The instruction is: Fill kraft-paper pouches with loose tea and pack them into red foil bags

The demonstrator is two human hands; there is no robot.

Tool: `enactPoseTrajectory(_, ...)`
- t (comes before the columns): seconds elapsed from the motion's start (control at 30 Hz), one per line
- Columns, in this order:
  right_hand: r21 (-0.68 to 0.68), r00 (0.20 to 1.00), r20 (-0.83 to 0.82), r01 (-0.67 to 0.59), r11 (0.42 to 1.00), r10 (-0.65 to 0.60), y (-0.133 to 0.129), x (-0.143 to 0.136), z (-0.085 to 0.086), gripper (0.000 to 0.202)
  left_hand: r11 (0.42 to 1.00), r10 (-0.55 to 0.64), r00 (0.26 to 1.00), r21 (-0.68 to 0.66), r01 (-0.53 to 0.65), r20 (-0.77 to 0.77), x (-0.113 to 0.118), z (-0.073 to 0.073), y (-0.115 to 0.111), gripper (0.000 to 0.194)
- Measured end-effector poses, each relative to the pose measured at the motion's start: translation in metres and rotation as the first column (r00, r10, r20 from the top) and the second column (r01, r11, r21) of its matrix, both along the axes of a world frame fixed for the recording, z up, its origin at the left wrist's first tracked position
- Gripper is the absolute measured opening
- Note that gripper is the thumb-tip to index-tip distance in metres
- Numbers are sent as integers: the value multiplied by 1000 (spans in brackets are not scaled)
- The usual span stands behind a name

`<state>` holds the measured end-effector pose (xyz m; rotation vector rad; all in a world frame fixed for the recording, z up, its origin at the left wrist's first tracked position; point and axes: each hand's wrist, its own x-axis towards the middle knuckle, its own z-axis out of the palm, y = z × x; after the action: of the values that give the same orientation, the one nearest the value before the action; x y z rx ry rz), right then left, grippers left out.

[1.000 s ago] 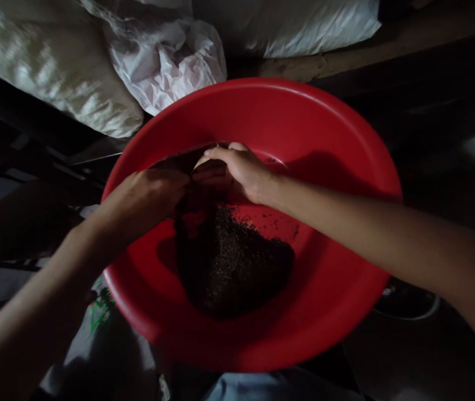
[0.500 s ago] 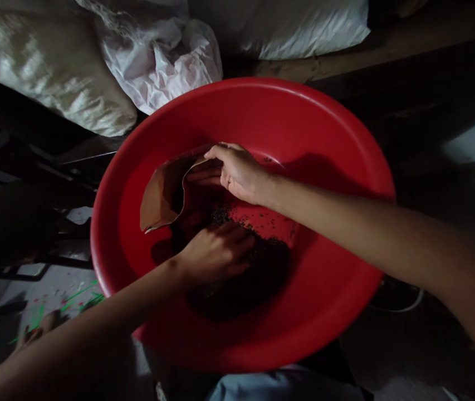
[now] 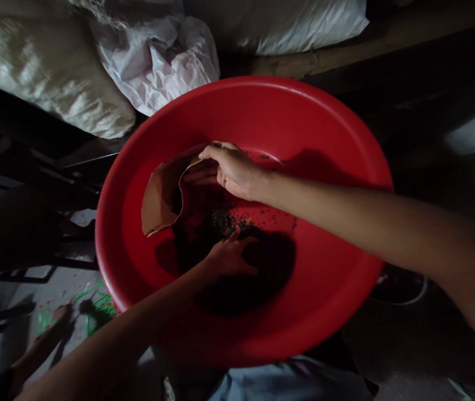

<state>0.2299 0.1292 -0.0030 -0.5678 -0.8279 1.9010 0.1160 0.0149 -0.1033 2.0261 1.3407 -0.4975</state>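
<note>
The right hand [image 3: 233,170] pinches the torn brown paper bag [image 3: 162,195] over the red basin [image 3: 324,128], its grip closed on the rim. The left hand [image 3: 231,257] lies open-fingered on the dark loose grains [image 3: 262,267].

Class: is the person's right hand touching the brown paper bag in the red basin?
Touching. The head view shows the right hand pinching the brown paper bag by its rim.

Basin [image 3: 329,128]: plain bright red, no pattern. Loose material [image 3: 258,267] at centre: very dark brown to black, fine speckle. Paper piece [image 3: 160,197], 10 o'clock inside the basin: brown, paler along its edge. Sacks [image 3: 53,83] at 11 o'clock: off-white, woven sheen. Crumpled bag [image 3: 157,61], 12 o'clock: white, pinkish tint. Floor [image 3: 53,289], 8 o'clock: grey with green streaks and red flecks. Cloth [image 3: 279,384] at 6 o'clock: light blue.
</note>
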Motion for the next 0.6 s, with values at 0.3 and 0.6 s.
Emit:
enactPoseTrajectory(0.3, -7, 1000, 8, -9, 1000, 9, -3, 0, -1, 13, 981, 188, 980, 39, -191, 58, 4, 0, -1, 77)
enactPoseTrajectory(0.6, -20, 1000, 26, 5, 1000, -4, -6, 3, 1, 9, 977, 84, 975, 174, -121, 206, -5, 90, -1, 74)
